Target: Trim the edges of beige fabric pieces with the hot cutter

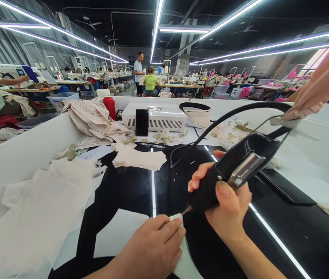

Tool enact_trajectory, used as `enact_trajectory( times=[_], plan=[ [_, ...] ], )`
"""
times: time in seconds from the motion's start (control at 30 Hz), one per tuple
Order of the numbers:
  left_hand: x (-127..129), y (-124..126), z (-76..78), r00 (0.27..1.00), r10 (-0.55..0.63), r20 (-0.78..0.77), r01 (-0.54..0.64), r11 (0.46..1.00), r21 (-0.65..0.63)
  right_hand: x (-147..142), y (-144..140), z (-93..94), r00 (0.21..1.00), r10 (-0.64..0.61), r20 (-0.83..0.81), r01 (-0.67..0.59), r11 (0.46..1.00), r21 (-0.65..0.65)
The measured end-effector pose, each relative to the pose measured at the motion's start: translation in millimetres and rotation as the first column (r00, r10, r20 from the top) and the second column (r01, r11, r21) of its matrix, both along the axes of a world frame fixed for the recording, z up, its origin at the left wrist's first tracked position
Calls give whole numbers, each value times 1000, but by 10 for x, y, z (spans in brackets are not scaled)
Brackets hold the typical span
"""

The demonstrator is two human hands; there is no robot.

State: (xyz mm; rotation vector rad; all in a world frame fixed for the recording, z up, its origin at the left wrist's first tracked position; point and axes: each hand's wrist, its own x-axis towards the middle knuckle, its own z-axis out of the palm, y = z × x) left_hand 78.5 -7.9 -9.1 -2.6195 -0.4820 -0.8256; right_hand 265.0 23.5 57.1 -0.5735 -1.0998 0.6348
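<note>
My right hand (225,201) grips a black corded cutting tool (234,170), held tilted with its metal tip down at the edge of a white fabric piece (183,259). My left hand (149,248) lies flat on that white fabric piece, pressing it onto the glossy black table (129,186). The tool's black cable (211,124) arcs up and to the right. Another white fabric piece (117,236) lies just left of my left hand.
A heap of white cut pieces (36,213) fills the left. A small stack (138,157) lies in the middle. Behind stand a white box unit (161,114), a dark phone (142,122), a red bottle (110,106) and beige cloth (94,120). Other people sit at sewing tables beyond.
</note>
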Motion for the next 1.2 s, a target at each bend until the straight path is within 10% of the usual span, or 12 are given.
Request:
enact_trajectory(
  times=[1.2],
  plan=[
    [-6,-3,-58,1000,10,-24,-9,1000,14,-58,-10,64,998,-12,-54,12,1000,-8]
  ],
)
